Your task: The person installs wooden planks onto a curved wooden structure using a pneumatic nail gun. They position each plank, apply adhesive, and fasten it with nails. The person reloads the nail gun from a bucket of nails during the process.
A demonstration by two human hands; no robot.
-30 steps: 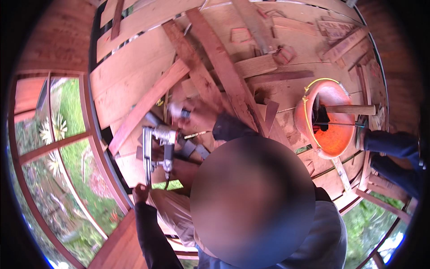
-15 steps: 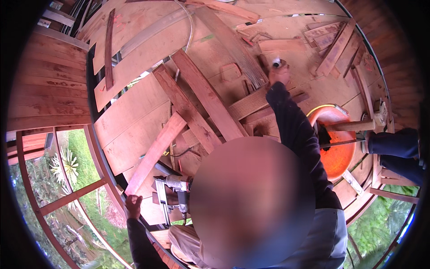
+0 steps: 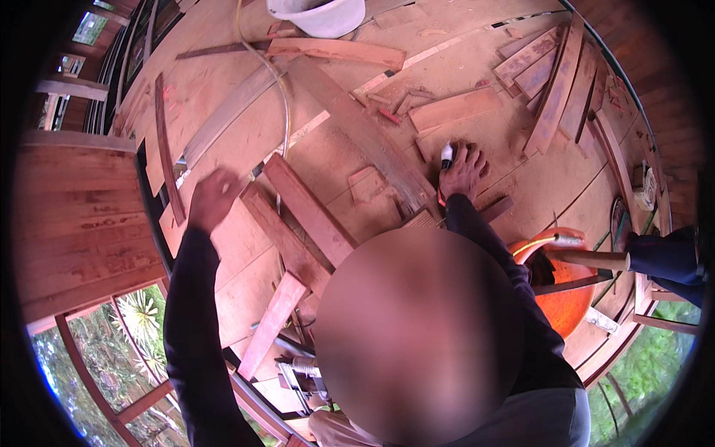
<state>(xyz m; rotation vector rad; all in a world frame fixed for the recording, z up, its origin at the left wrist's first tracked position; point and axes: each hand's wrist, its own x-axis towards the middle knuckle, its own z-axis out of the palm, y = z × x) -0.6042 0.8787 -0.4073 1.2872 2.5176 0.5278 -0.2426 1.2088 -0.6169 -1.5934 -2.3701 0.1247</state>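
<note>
My right hand [image 3: 463, 173] is stretched forward and pressed down on the plank floor [image 3: 521, 186], shut on a marker pen [image 3: 446, 156] with a white body and dark cap that sticks up past my fingers. My left hand [image 3: 213, 198] reaches out to the left and rests with bent fingers at the end of a reddish plank [image 3: 287, 242]. Whether it grips the wood is not visible. Both arms wear dark sleeves. Between my hands lie several loose reddish planks, one of them a shorter board [image 3: 309, 208].
An orange bucket [image 3: 570, 302] with a wooden handle [image 3: 588, 258] across it stands at right, beside another person's blue-clad leg [image 3: 670, 257]. A white bucket [image 3: 320, 13] sits at the top. A yellow hose [image 3: 284, 97] crosses the boards. A metal power tool [image 3: 300, 370] lies below. A wooden wall panel [image 3: 82, 223] and garden plants [image 3: 141, 320] are at left.
My left arm has come up from the lower-left rail to the plank end. My right hand with the marker stays stretched forward. The view has tilted toward the floor boards.
</note>
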